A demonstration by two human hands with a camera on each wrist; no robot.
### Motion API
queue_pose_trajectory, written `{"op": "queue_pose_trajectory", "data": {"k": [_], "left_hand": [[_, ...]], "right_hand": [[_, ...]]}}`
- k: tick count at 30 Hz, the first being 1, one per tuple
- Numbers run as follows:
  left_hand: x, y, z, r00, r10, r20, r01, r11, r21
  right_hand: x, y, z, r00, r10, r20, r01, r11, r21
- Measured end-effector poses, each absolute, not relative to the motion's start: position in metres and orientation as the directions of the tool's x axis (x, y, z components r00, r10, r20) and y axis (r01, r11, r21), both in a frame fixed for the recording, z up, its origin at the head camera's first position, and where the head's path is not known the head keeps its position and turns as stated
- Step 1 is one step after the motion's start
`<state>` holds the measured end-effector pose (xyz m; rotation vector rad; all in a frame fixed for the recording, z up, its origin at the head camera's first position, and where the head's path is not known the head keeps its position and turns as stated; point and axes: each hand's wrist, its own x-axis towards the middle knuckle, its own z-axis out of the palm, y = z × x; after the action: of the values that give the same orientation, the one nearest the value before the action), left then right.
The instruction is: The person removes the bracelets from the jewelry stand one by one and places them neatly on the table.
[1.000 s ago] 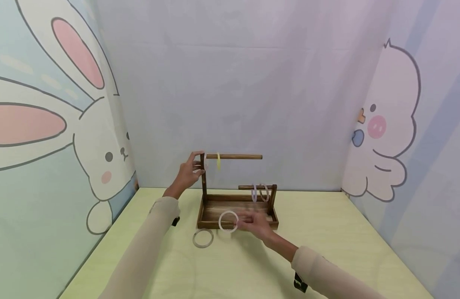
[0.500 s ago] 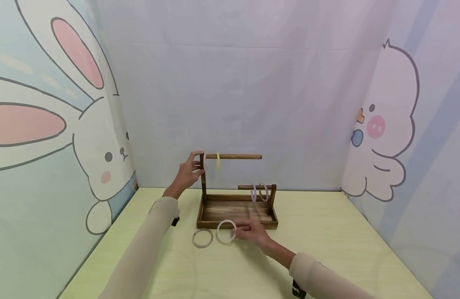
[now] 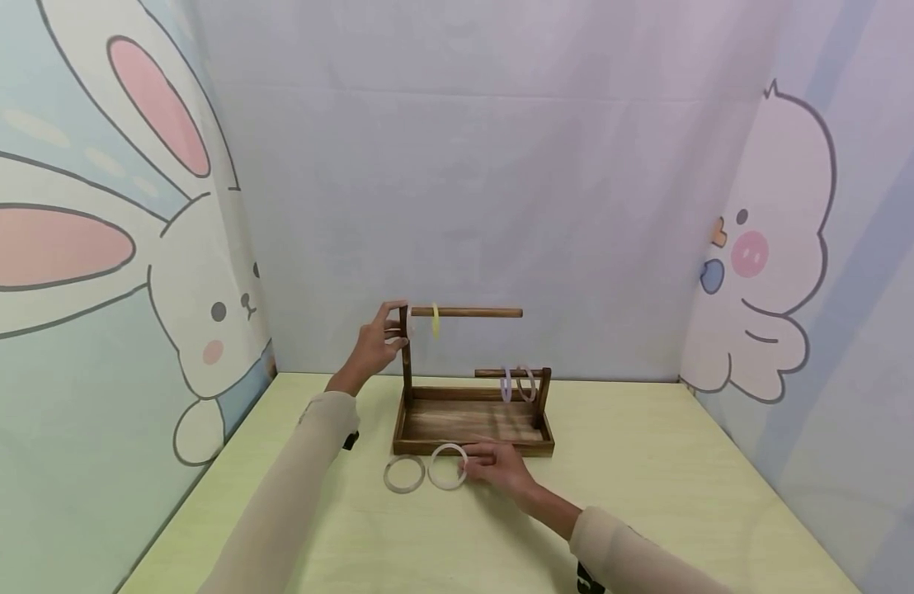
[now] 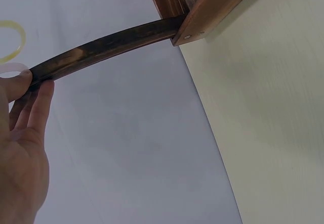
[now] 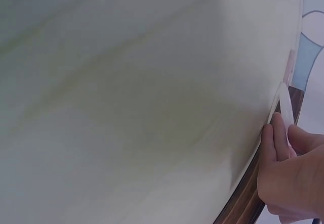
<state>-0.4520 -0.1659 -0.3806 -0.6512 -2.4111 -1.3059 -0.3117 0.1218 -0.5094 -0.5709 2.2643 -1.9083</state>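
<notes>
A dark wooden bangle stand (image 3: 407, 367) stands on the table, with a high bar at left and a low bar at right. My left hand (image 3: 375, 345) grips the top of its tall post, thumb and fingers on either side. Right beside that thumb a whitish bangle (image 4: 12, 67) hangs on the high bar, with a yellow bangle (image 3: 436, 323) farther along. My right hand (image 3: 505, 470) pinches a white bangle (image 3: 448, 446) by its right side, in front of the stand. Immediately left of it, a greyish bangle (image 3: 404, 491) lies flat on the table.
On the low bar (image 3: 488, 374) hang a lilac bangle (image 3: 506, 385) and a pinkish bangle (image 3: 534, 386). The stand's base is a shallow tray with a raised front rim (image 3: 420, 448). Printed cloth walls (image 3: 472, 181) enclose the pale yellow-green table (image 3: 620, 478) at the back and sides.
My right hand has brought the white bangle down and slightly left, from in front of the tray to beside the greyish bangle. My left hand stays on the post.
</notes>
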Motion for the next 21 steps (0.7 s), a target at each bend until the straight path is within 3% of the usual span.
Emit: {"op": "queue_pose_trajectory", "data": {"k": [21], "left_hand": [[-0.4497, -0.1662, -0.3801, -0.833, 0.253, 0.492, 0.551, 0.466, 0.693]], "right_hand": [[-0.3108, 0.1164, -0.5140, -0.951, -0.215, 0.222, -0.287, 0.345, -0.894]]}}
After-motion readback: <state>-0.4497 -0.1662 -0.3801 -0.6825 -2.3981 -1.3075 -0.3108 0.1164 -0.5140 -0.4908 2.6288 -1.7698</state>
